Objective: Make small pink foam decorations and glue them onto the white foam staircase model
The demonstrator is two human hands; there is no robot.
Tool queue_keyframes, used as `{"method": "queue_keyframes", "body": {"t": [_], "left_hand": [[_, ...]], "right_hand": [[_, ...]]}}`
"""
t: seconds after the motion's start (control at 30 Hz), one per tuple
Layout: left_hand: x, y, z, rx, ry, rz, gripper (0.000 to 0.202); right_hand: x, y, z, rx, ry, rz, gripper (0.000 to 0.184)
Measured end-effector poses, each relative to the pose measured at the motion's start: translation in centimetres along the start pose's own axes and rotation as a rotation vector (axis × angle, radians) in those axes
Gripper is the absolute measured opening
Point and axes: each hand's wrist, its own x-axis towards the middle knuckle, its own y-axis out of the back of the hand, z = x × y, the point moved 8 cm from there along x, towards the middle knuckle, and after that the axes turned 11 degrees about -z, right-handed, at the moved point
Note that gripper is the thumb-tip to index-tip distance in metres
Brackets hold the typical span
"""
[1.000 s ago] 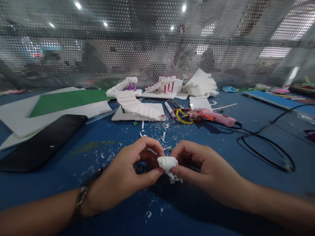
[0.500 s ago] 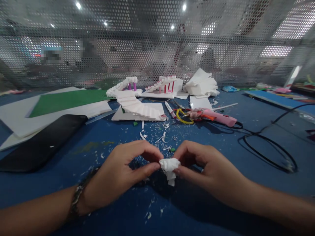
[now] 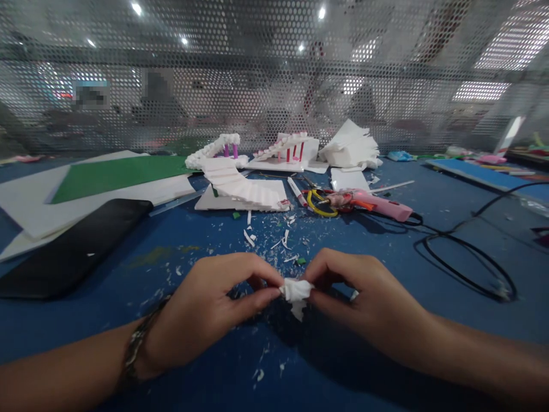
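Between my two hands is a small crumpled piece of white tissue paper (image 3: 297,290), with a loose end hanging down from it. My left hand (image 3: 223,306) pinches its left side between thumb and forefinger. On the right side, the thumb and forefinger of my right hand (image 3: 366,300) grip the other end. Both hands are low over the blue table (image 3: 180,337). White and green scraps (image 3: 285,239) lie on the table just beyond the fingers.
A pink hot glue gun (image 3: 381,205) rests beside yellow-handled scissors (image 3: 319,207), its black cable (image 3: 476,252) looping right. White stair models (image 3: 244,186) stand farther back. At left lie a black slab (image 3: 81,246) and a green sheet (image 3: 115,176). Behind rises a perforated metal screen (image 3: 257,68).
The tissue paper is more twisted and bunched now, and its hanging end has turned. My fingers have shifted slightly on it, staying pinched at both ends.
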Motion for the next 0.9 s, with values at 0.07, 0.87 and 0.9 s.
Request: {"method": "queue_keyframes", "body": {"t": [0.07,0.87,0.9], "left_hand": [[-0.1,-0.1,0.0,-0.005,0.009,0.001,0.01],[0.3,1.8,-3.2,-0.184,0.262,0.14,0.008],[0.3,1.9,-3.4,-0.186,0.263,0.145,0.008]], "right_hand": [[0.0,0.0,0.0,-0.01,-0.001,0.001,0.005],[0.0,1.8,0.5,-0.578,-0.058,-0.049,0.02],[-0.4,3.4,1.1,-0.656,-0.127,0.026,0.024]]}}
